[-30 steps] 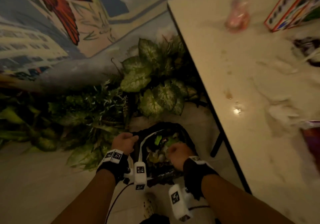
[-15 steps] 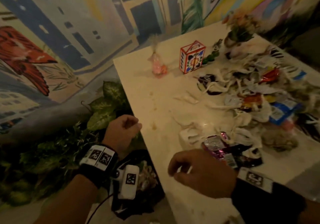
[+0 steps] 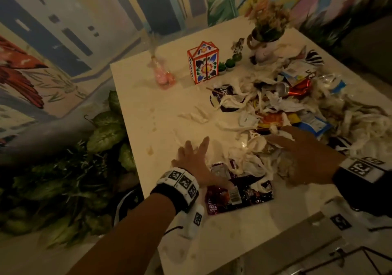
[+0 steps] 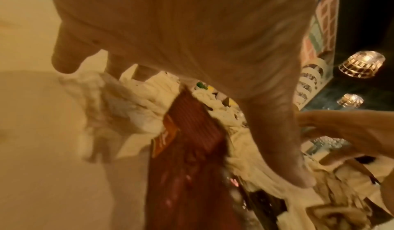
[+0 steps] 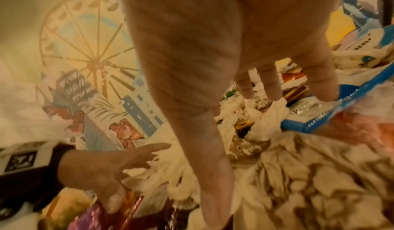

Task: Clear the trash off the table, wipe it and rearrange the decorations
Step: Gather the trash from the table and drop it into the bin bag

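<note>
Both hands have come up from the bag at lower left, empty. Left hand (image 3: 196, 158) and right hand (image 3: 305, 155), fingers spread, flank the trash pile (image 3: 286, 113) at right centre: another load begins.

Black wristbands (image 3: 176, 196) carrying white blocks with black square markers
</note>
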Action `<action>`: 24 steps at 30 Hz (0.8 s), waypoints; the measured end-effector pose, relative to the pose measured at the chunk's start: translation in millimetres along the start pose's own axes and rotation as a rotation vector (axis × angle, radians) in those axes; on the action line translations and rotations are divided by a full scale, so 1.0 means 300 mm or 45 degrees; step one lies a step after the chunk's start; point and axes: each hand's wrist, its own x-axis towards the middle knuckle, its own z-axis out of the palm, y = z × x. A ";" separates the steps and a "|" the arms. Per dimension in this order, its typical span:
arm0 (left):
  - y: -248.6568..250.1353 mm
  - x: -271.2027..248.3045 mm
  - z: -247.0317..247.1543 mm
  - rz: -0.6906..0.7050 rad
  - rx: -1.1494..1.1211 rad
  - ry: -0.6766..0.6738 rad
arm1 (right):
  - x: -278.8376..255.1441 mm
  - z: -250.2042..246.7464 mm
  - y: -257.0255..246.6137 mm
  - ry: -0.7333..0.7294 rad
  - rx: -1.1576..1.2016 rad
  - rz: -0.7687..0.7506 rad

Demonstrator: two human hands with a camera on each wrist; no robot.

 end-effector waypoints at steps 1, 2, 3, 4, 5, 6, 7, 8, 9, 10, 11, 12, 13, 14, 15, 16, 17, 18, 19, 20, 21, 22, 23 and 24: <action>0.026 -0.002 0.012 0.002 0.059 0.000 | 0.012 0.014 0.005 -0.075 -0.050 0.022; 0.044 -0.005 0.024 0.009 0.111 0.002 | 0.026 0.028 0.000 -0.120 -0.081 0.029; 0.063 -0.006 0.040 0.015 0.156 0.006 | 0.041 0.042 -0.003 -0.141 -0.091 0.023; 0.082 -0.008 0.056 0.020 0.195 0.012 | 0.054 0.053 -0.007 -0.139 -0.093 0.016; 0.099 -0.009 0.072 0.026 0.234 0.019 | 0.070 0.064 -0.005 -0.135 -0.093 0.014; 0.115 -0.011 0.087 0.032 0.271 0.029 | 0.079 0.065 -0.009 -0.131 -0.077 0.016; 0.130 -0.012 0.101 0.038 0.305 0.043 | 0.090 0.070 -0.010 -0.132 -0.053 0.022; 0.143 -0.012 0.111 0.042 0.330 0.066 | 0.098 0.072 -0.013 -0.125 -0.025 0.012; 0.156 -0.011 0.118 0.046 0.342 0.096 | 0.104 0.072 -0.018 -0.124 0.001 0.002; 0.166 -0.009 0.123 0.051 0.338 0.120 | 0.112 0.074 -0.023 -0.122 0.019 -0.012; 0.175 -0.005 0.126 0.055 0.318 0.132 | 0.121 0.073 -0.028 -0.116 0.033 -0.024; 0.182 -0.003 0.127 0.058 0.284 0.126 | 0.132 0.070 -0.032 -0.110 0.039 -0.031; 0.187 0.001 0.126 0.064 0.243 0.107 | 0.148 0.065 -0.036 -0.100 0.034 -0.037; 0.193 0.004 0.123 0.077 0.207 0.084 | 0.164 0.062 -0.042 -0.080 0.020 -0.050; 0.199 0.005 0.120 0.096 0.186 0.065 | 0.180 0.061 -0.047 -0.062 0.003 -0.073; 0.204 0.004 0.115 0.120 0.182 0.057 | 0.194 0.060 -0.051 -0.050 -0.016 -0.102; 0.208 0.006 0.112 0.147 0.190 0.057 | 0.205 0.062 -0.053 -0.055 -0.032 -0.118; 0.210 0.008 0.109 0.174 0.199 0.064 | 0.212 0.061 -0.054 -0.059 -0.033 -0.128; 0.209 0.011 0.107 0.199 0.200 0.076 | 0.220 0.064 -0.052 -0.058 -0.025 -0.136; 0.206 0.014 0.105 0.223 0.195 0.093 | 0.226 0.068 -0.048 -0.049 -0.017 -0.143; 0.202 0.016 0.102 0.241 0.184 0.111 | 0.229 0.070 -0.045 -0.036 0.000 -0.146; 0.197 0.017 0.098 0.257 0.179 0.122 | 0.232 0.072 -0.043 -0.016 0.029 -0.147; 0.190 0.020 0.096 0.273 0.182 0.128 | 0.234 0.073 -0.045 0.015 0.068 -0.151; 0.184 0.023 0.095 0.287 0.187 0.130 | 0.235 0.072 -0.047 0.049 0.102 -0.151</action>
